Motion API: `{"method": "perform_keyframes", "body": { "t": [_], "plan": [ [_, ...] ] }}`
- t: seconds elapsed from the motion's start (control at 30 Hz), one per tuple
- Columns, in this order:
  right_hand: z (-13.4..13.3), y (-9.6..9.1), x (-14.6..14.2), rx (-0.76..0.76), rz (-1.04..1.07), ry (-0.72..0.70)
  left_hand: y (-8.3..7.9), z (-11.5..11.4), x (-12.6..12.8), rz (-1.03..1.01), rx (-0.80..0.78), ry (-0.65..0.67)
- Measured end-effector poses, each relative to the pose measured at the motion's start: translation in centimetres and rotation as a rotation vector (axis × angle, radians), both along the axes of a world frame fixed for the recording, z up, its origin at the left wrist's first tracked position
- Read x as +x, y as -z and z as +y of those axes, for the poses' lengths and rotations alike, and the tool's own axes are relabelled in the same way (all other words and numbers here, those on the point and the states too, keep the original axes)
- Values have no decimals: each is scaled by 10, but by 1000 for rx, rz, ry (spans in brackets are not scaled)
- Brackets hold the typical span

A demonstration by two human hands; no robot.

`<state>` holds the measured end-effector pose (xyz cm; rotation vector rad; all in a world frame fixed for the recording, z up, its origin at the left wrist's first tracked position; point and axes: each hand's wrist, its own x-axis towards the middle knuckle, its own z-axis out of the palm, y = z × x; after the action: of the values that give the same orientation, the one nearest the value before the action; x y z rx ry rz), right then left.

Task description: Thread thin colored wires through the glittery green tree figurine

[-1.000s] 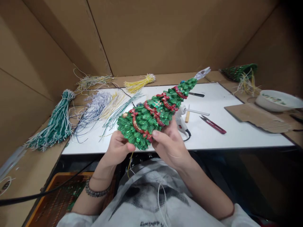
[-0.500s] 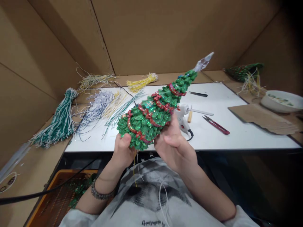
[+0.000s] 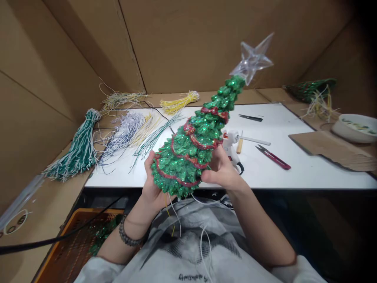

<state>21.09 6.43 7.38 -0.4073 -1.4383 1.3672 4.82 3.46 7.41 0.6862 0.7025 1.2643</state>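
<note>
A glittery green Christmas tree ornament [image 3: 188, 153] with red garlands is held between my two hands, tilted with its top toward the upper right. A clear plastic star [image 3: 252, 59] sits on its tip. My left hand [image 3: 154, 182] grips the lower left of the base, some fingers hidden beneath it. My right hand [image 3: 222, 169] closes around the right side, thumb on the front. White and yellow wires [image 3: 176, 212] hang from the base over my shirt.
Bundles of green-white wires [image 3: 78, 151], purple wires [image 3: 126, 131] and yellow wires [image 3: 179, 102] lie left and back. A glue gun [image 3: 234, 143], red snips [image 3: 273, 158], black snips [image 3: 250, 117], cardboard [image 3: 326, 149] and a white bowl [image 3: 350, 133] are rightward. An orange crate [image 3: 55, 259] stands below left.
The tree has turned about its length, so the star now shows its face instead of its edge. My right hand has closed onto the tree's side, and my left hand has shifted around the base.
</note>
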Motion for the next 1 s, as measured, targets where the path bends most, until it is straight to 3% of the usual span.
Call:
{"method": "perform_keyframes", "body": {
  "t": [0.1,0.2,0.27,0.4,0.47,0.5,0.6,0.67,0.8,1.0],
  "plan": [
    [5,6,0,-64,41,-94,2,5,-3,-4,-70,105],
    [7,9,-3,-172,122,-11,4,16,-11,79,-168,112],
    [7,7,-4,-215,154,76,6,24,-18,172,-129,-25],
    [9,-1,-2,-184,130,264,1,28,-28,304,173,-394],
    [11,-2,-2,-140,109,339,-5,22,-30,374,268,-443],
    [12,-2,-2,-118,103,369,-9,18,-29,390,277,-398],
    [12,0,-5,-73,86,407,-17,3,-24,338,185,-25],
    [11,1,-9,-71,62,397,-18,-4,-18,247,160,63],
    [5,-3,-16,-79,31,382,-12,-8,-2,46,156,54],
    [-5,-14,-24,-188,7,306,-3,-6,15,-83,132,-129]
  ]
}}
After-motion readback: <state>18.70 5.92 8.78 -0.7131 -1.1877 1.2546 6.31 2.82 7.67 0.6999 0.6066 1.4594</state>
